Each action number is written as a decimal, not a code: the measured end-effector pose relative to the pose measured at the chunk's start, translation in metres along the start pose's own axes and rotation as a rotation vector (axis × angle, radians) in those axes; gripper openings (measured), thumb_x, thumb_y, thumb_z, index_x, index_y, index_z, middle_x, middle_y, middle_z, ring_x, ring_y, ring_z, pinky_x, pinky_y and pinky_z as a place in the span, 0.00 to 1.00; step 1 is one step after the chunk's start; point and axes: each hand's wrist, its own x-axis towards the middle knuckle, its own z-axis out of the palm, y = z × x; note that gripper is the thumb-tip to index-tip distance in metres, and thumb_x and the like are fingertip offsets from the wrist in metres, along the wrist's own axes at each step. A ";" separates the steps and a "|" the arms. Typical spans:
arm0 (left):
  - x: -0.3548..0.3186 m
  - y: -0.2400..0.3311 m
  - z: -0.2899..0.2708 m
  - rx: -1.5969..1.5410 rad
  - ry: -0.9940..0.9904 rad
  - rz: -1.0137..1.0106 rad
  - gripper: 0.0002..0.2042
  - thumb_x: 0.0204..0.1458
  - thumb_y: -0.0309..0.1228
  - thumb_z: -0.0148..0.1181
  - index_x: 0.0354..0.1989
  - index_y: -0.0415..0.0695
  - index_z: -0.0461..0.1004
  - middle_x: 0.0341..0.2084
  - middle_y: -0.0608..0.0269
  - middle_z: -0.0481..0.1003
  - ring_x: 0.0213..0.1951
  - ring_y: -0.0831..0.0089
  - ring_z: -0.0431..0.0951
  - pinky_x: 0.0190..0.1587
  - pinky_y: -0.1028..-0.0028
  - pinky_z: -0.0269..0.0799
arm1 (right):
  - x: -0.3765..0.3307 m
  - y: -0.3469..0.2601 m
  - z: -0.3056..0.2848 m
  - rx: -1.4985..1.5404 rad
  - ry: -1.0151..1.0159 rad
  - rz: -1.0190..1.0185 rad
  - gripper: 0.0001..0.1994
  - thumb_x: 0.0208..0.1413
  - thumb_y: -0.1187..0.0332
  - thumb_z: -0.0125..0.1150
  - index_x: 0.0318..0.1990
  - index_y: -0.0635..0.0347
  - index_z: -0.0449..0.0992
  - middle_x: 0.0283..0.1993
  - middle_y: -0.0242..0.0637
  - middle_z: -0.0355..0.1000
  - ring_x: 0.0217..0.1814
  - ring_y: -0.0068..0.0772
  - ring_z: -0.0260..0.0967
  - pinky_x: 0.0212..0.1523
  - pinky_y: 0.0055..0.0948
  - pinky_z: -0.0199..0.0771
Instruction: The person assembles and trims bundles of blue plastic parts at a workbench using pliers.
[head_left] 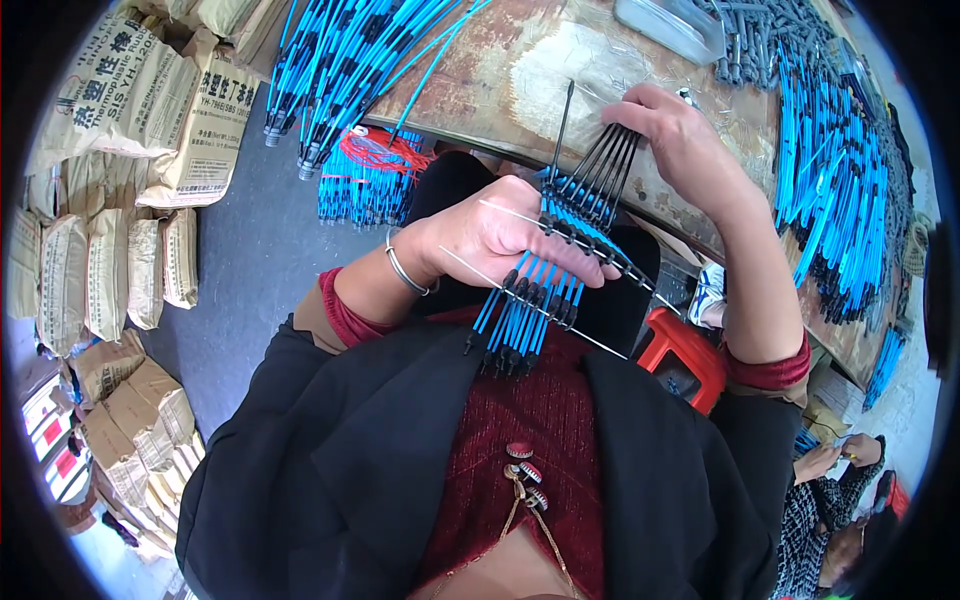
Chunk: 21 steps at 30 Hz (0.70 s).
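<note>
Several slim blue rods (530, 315) with black fittings lie in a bundle in front of the person's chest, above the lap and just off the near edge of the table. The left hand (505, 235) is wrapped around the bundle, its fingers folded across the middle. Two thin pale sticks run slantwise along the rows of black fittings: the upper stick (510, 213) crosses beside the fingers, and the lower stick (465, 262) crosses nearer the chest. From the bundle's far end a fan of thin black rods (605, 170) rises toward the right hand (680, 140), whose fingertips are closed on their upper ends. One lone black rod (567, 115) stands apart, left of the fan.

Beyond the hands spreads the worn wooden table (470, 75), with a pale patch (560, 75) on it, a clear tray (670, 28) and a heap of grey parts (750, 40). A large pile of blue rods (840, 190) covers its right side; another sheaf (350, 70) overhangs its left edge. Below that sheaf, red cord (375, 150) rests on more bundled rods (365, 200).

A red stool (690, 355) stands near the right forearm. Printed paper sacks (110, 90) are stacked at far left; at lower right, a co-worker's hands (820, 462) show.
</note>
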 end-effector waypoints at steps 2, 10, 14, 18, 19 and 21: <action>0.000 0.000 0.000 -0.018 -0.005 -0.020 0.10 0.48 0.27 0.58 0.40 0.44 0.76 0.36 0.58 0.78 0.36 0.63 0.79 0.38 0.73 0.73 | 0.000 0.000 0.000 0.000 -0.003 0.001 0.16 0.45 0.82 0.44 0.40 0.60 0.73 0.35 0.43 0.67 0.38 0.45 0.68 0.40 0.34 0.69; -0.001 -0.003 -0.003 -0.120 -0.010 -0.122 0.10 0.48 0.28 0.59 0.40 0.43 0.76 0.37 0.58 0.77 0.39 0.63 0.78 0.40 0.72 0.73 | 0.004 0.001 0.001 -0.010 -0.014 0.000 0.16 0.45 0.83 0.45 0.40 0.60 0.73 0.35 0.43 0.67 0.38 0.45 0.68 0.40 0.34 0.69; 0.002 -0.001 -0.005 -0.151 -0.005 -0.119 0.10 0.48 0.29 0.59 0.39 0.43 0.76 0.37 0.59 0.77 0.39 0.64 0.78 0.42 0.72 0.72 | 0.005 0.001 0.001 -0.017 -0.018 0.015 0.16 0.44 0.83 0.45 0.40 0.59 0.73 0.36 0.43 0.67 0.39 0.46 0.68 0.40 0.35 0.69; 0.001 0.001 -0.005 -0.156 0.000 -0.119 0.10 0.48 0.29 0.59 0.39 0.44 0.77 0.37 0.60 0.77 0.40 0.63 0.77 0.44 0.71 0.71 | 0.006 0.000 0.001 -0.015 -0.028 0.028 0.16 0.44 0.84 0.45 0.41 0.59 0.72 0.36 0.43 0.67 0.40 0.46 0.68 0.41 0.35 0.69; 0.000 0.001 -0.003 -0.218 0.021 -0.156 0.10 0.48 0.29 0.59 0.39 0.44 0.77 0.37 0.60 0.78 0.41 0.63 0.77 0.45 0.70 0.70 | 0.007 0.000 0.001 -0.015 -0.032 0.032 0.16 0.44 0.84 0.45 0.41 0.59 0.72 0.37 0.43 0.67 0.40 0.47 0.68 0.41 0.35 0.69; -0.001 0.003 -0.001 -0.281 0.037 -0.191 0.10 0.49 0.29 0.59 0.39 0.45 0.77 0.37 0.60 0.78 0.41 0.63 0.77 0.46 0.70 0.70 | 0.007 0.000 0.000 -0.017 -0.030 0.026 0.16 0.44 0.84 0.45 0.41 0.59 0.72 0.37 0.43 0.67 0.40 0.47 0.68 0.41 0.35 0.69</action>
